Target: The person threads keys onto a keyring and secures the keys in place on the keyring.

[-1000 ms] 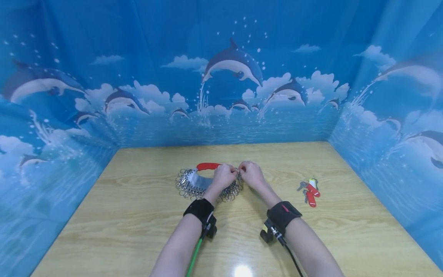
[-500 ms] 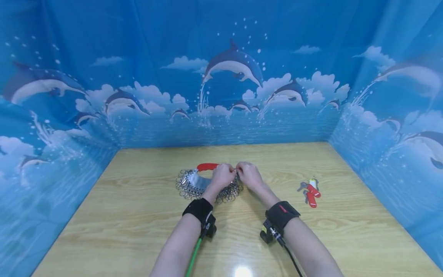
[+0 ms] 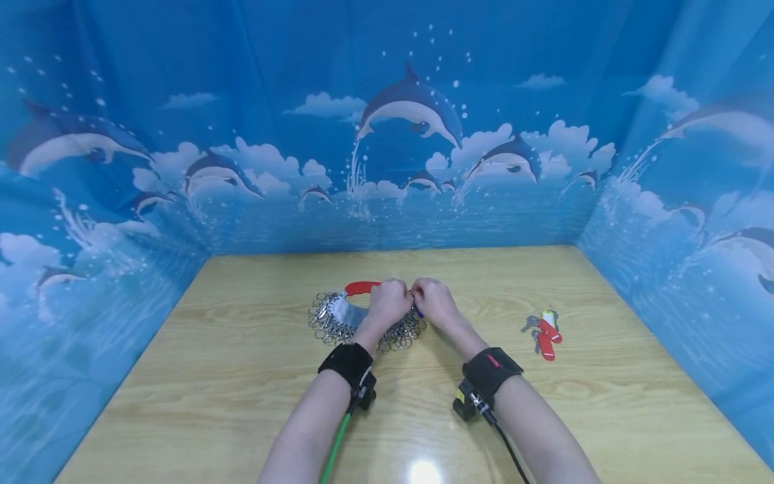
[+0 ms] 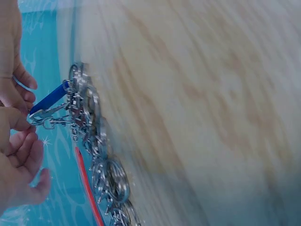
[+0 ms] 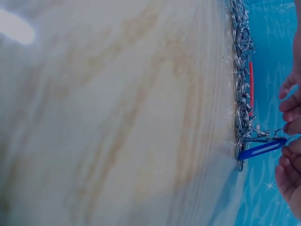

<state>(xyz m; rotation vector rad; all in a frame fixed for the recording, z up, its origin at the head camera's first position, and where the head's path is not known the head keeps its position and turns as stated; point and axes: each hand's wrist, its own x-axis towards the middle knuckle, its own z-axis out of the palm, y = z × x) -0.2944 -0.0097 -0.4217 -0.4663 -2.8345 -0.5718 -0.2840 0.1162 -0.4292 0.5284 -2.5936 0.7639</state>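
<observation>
A metal key holder plate (image 3: 346, 313) with a red handle (image 3: 359, 288) lies on the table, fringed by several silver snap hooks and split rings (image 3: 399, 338). At its right end, my left hand (image 3: 390, 300) pinches a snap hook (image 4: 51, 121). Fingertips almost meeting it, my right hand (image 3: 435, 300) pinches the ring end of a blue key tag (image 5: 263, 149). That tag slants from the fingers toward the row of rings in both wrist views. In the head view the hands hide most of the hook and the handle's right part.
Toward the right of the wooden table (image 3: 254, 403) lie keys (image 3: 531, 323) with red tags (image 3: 547, 347) and a yellow tag (image 3: 549, 317). Blue dolphin-print curtains (image 3: 387, 222) enclose the back and sides. Cables run from both wrist cameras.
My right hand has shifted slightly left, closer to the left hand. The blue tag now shows beneath the right fingers in the head view. The red-tagged keys stay where they were.
</observation>
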